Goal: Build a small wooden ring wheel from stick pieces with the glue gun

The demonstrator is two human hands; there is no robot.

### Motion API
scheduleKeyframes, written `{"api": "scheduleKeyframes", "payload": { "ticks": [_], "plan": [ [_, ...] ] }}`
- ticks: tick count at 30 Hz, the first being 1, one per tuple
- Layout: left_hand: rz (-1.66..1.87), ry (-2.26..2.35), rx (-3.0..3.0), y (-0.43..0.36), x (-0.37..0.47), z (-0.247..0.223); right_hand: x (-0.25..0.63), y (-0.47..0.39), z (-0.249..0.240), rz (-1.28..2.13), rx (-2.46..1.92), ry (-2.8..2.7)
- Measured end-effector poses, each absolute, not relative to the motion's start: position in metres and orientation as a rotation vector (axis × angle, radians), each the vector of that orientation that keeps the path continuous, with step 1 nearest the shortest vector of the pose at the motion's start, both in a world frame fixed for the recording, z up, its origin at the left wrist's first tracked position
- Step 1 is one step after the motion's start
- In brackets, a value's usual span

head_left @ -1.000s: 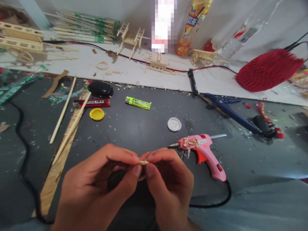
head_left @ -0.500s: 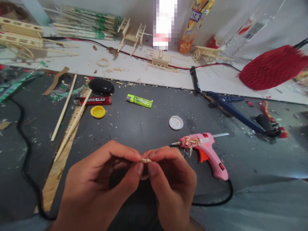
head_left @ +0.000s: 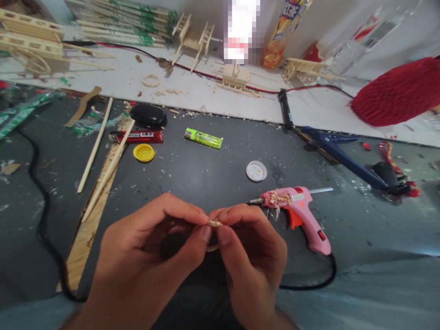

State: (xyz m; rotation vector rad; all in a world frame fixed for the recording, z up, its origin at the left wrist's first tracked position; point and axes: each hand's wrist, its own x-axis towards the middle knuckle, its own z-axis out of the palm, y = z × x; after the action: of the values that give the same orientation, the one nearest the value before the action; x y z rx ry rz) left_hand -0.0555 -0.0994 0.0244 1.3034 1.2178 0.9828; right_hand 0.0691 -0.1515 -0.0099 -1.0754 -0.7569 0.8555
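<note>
A small pale wooden piece (head_left: 215, 223) is pinched between the fingertips of both hands, low in the middle of the view. My left hand (head_left: 151, 256) grips its left end with thumb and forefinger. At its right end, the thumb and forefinger of my right hand (head_left: 252, 252) are closed on it. Most of the piece is hidden by the fingers; a curved pale edge shows just beneath. Right of my right hand lies a pink glue gun (head_left: 305, 215) with its small light lit red.
On the grey table (head_left: 192, 178) lie a green lighter (head_left: 203, 138), a red lighter (head_left: 147, 136), a yellow cap (head_left: 144, 153), a white cap (head_left: 256, 171), blue pliers (head_left: 347, 160) and a wooden strip (head_left: 80, 247). Small stick models, including a cart (head_left: 235, 77), stand behind on a white ledge (head_left: 113, 80).
The whole view has shifted slightly, so the table items appear a little further right and higher. Both hands keep their pinch on the small piece.
</note>
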Motion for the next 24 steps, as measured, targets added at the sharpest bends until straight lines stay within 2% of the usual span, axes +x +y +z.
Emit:
{"api": "scheduleKeyframes", "payload": {
  "ticks": [24],
  "plan": [
    [0.962, 1.181, 1.343, -0.1014, -0.0603, 0.0244, 0.0684, -0.1520, -0.0100, 0.867, -1.049, -0.736]
  ]
}}
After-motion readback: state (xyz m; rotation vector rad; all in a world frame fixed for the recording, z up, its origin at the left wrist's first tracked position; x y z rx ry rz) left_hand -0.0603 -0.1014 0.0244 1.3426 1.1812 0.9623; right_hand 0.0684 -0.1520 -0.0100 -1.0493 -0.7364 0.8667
